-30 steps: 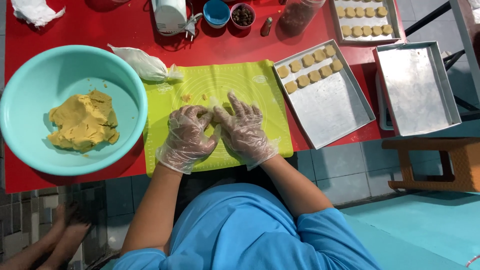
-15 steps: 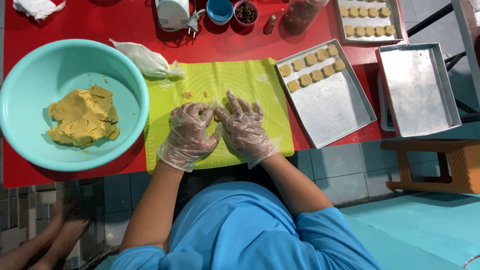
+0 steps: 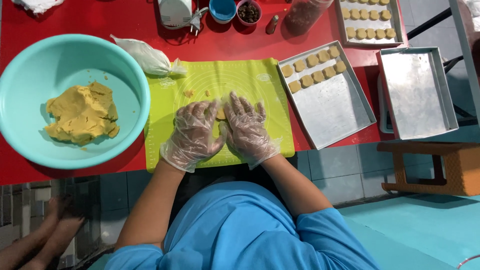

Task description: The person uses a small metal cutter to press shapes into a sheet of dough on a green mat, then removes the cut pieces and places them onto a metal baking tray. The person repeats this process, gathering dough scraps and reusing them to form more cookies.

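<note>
Since the earlier frames the two gloved hands have barely shifted: they stay side by side on the green mat (image 3: 250,80), and only the view has slid a little, so the table sits lower in the picture. The left hand (image 3: 192,135) and right hand (image 3: 247,130) lie palm down with fingers spread, pressing a small piece of dough (image 3: 220,114) that shows between them; neither is closed around it.

The mat lies on a red table (image 3: 75,17). To its left a turquoise bowl (image 3: 75,55) holds a lump of yellow dough. A knotted white bag (image 3: 147,57) lies at the mat's far left corner. To the right a metal tray (image 3: 335,107) carries two rows of cookies (image 3: 312,70), with an empty tray (image 3: 417,92) beyond it. Below the table's near edge the floor is tiled, and a wooden stool (image 3: 435,167) stands at the right.
</note>
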